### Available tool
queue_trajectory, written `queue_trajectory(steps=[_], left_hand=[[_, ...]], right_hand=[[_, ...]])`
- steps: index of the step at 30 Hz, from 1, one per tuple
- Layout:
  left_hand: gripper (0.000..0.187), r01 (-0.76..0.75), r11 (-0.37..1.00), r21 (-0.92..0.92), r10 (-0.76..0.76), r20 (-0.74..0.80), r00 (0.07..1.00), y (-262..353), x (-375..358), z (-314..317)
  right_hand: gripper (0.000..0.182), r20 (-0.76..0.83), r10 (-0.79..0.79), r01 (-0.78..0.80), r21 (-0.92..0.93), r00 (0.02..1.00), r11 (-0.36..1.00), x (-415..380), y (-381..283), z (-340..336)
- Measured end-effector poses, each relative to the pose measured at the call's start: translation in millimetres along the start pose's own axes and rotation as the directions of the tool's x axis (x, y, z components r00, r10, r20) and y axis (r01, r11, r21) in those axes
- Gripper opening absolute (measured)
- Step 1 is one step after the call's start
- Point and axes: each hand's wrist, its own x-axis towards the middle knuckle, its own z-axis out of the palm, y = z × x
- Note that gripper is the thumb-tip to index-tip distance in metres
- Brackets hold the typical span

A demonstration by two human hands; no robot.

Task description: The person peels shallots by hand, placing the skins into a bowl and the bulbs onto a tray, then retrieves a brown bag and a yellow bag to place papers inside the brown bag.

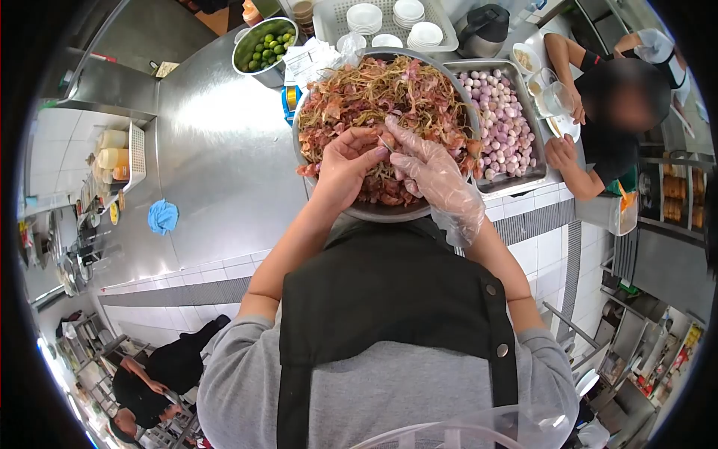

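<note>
My left hand (346,169) is bare and closed, fingertips pinched on a small purplish shallot (380,153) that is mostly hidden. Facing it, my right hand (437,176) wears a clear plastic glove, its fingers bent around what looks like a small knife (385,142); only a thin sliver of blade shows. Both hands meet over a large metal bowl (389,214) heaped with reddish shallot skins and dry roots (396,86). Right of the bowl, a rectangular steel tray (540,170) holds many peeled shallots (502,120).
A pot of limes (269,51) stands behind left. White dishes (364,18) sit in a basket at the back, near a dark jug (485,28). A blue cloth (162,216) lies on the steel counter (213,157). A co-worker's hands (562,152) are beside the tray.
</note>
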Motion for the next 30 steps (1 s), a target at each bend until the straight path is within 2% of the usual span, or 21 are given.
queue_trajectory(steps=[3, 9, 11, 13, 14, 17, 19, 22, 25, 29, 30], left_hand=[[0.032, 0.019, 1.000, 0.025, -0.018, -0.033, 0.999, 1.2, -2.7, 2.5], [0.025, -0.031, 0.998, 0.059, 0.031, -0.001, 1.000, -4.1, -4.3, -5.6], [0.023, 0.013, 1.000, -0.014, -0.014, -0.049, 0.999, -1.1, -7.5, -3.7], [0.024, -0.009, 1.000, 0.030, 0.010, -0.029, 1.000, -0.3, -9.1, -4.7], [0.025, -0.037, 0.997, 0.071, 0.037, -0.002, 0.999, -0.3, -9.2, -5.0], [0.025, -0.015, 0.999, 0.034, 0.015, 0.001, 1.000, -1.9, -10.8, -6.0], [0.022, 0.009, 1.000, 0.013, -0.009, 0.028, 1.000, -5.1, -11.3, -10.7], [0.019, 0.053, 0.998, -0.038, -0.051, 0.068, 0.996, -8.4, -11.9, -16.2], [0.017, 0.092, 0.993, -0.071, -0.085, 0.087, 0.993, -10.4, -12.6, -25.9], [0.015, 0.072, 0.997, -0.030, -0.069, 0.071, 0.995, -11.4, -14.9, -25.2], [0.015, 0.073, 0.997, -0.031, -0.070, 0.069, 0.995, -9.7, -14.9, -22.5]], right_hand=[[0.061, -0.007, 0.020, -0.020, 0.026, 1.000, 0.999, -1.5, 3.4, 0.3], [0.060, 0.033, 0.065, -0.066, 0.019, 0.997, 0.998, -5.9, 0.2, -1.6], [0.059, 0.057, 0.081, -0.081, 0.000, 0.995, 0.997, -4.4, 8.3, -4.0], [0.057, 0.076, -0.100, 0.103, -0.034, 0.992, 0.994, 1.8, 20.5, -5.5], [0.057, 0.077, -0.097, 0.100, -0.033, 0.992, 0.994, 0.6, 23.3, -7.5], [0.055, 0.103, -0.133, 0.142, -0.089, 0.986, 0.986, -4.6, 13.6, -7.3], [0.053, 0.137, -0.214, 0.243, -0.242, 0.967, 0.939, -4.8, 10.8, -10.2], [0.051, 0.158, -0.186, 0.232, -0.352, 0.970, 0.907, -10.7, -1.3, -9.5], [0.049, 0.149, -0.130, 0.178, -0.372, 0.980, 0.911, -11.2, -0.1, -10.2], [0.045, 0.126, -0.128, 0.164, -0.329, 0.984, 0.930, -11.0, 11.8, -8.9], [0.042, 0.066, -0.096, 0.110, -0.263, 0.993, 0.958, -9.5, 19.1, -7.5]])
